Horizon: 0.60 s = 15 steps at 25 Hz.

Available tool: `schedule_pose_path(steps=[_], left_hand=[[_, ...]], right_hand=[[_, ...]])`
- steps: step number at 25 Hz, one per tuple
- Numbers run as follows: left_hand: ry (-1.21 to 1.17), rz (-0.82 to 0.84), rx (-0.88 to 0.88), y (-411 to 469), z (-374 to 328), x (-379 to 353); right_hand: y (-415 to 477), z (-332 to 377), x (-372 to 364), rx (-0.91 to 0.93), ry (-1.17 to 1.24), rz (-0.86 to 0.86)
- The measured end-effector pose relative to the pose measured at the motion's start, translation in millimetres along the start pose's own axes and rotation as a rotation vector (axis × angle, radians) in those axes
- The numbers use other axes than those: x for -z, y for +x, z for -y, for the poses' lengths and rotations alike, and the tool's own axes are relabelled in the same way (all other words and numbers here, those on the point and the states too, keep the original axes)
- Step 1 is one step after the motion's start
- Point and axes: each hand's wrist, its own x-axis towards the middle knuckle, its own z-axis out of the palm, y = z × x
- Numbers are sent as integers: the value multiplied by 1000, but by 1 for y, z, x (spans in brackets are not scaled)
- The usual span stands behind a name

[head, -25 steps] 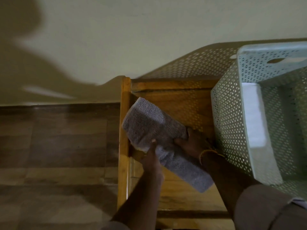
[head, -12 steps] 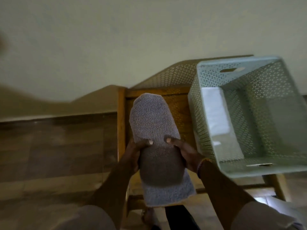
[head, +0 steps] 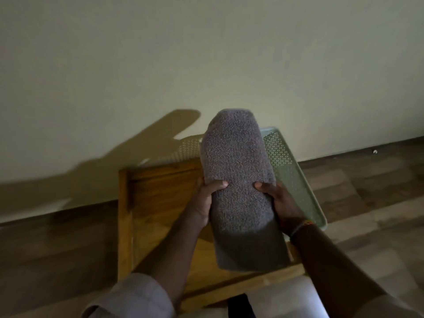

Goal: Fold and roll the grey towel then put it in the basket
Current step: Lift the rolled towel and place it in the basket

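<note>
A pale wall (head: 160, 65) filled the upper half of the view, meeting a wood-patterned floor (head: 46, 249) along a dark skirting line, and a small wooden table (head: 160, 203) stood with its far edge against that wall.

Both hands were closed on the grey towel (head: 238, 180), which was rolled into a thick bundle and held up off the table, its long axis running away from the person. The left hand (head: 204, 203) gripped the roll's left flank about midway along, thumb laid across the top; the right hand (head: 280, 203) clasped the opposite flank, thumb likewise on top, a thin bracelet (head: 302, 226) at the wrist. The two thumbs pointed toward each other but stayed apart.

The near end of the roll hung over the table's front edge region in shadow — the far end rose against the wall, above the basket's rear rim. The pale green perforated basket (head: 293, 175) sat on the right part of the table, mostly hidden behind the towel and right hand; only its right wall and near right corner showed, reaching the table's right edge.

The left part of the tabletop, from its raised left rail inward, lay bare — open floor extended on both sides of the table. Light sleeves (head: 133, 297) showed at the bottom edge.
</note>
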Motion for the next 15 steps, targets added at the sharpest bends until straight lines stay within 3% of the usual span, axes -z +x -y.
schedule_pose_path(steps=[3, 7, 11, 15], left_hand=[[-10, -19, 6, 50, 22, -38], [42, -91, 63, 126, 93, -59], [124, -219, 178, 158, 165, -53], [311, -248, 182, 192, 203, -60]], right_hand=[[36, 13, 56, 11, -23, -34], [108, -13, 123, -125, -115, -180], [163, -64, 147, -217, -339, -307], [186, -103, 156, -110, -751, -400]])
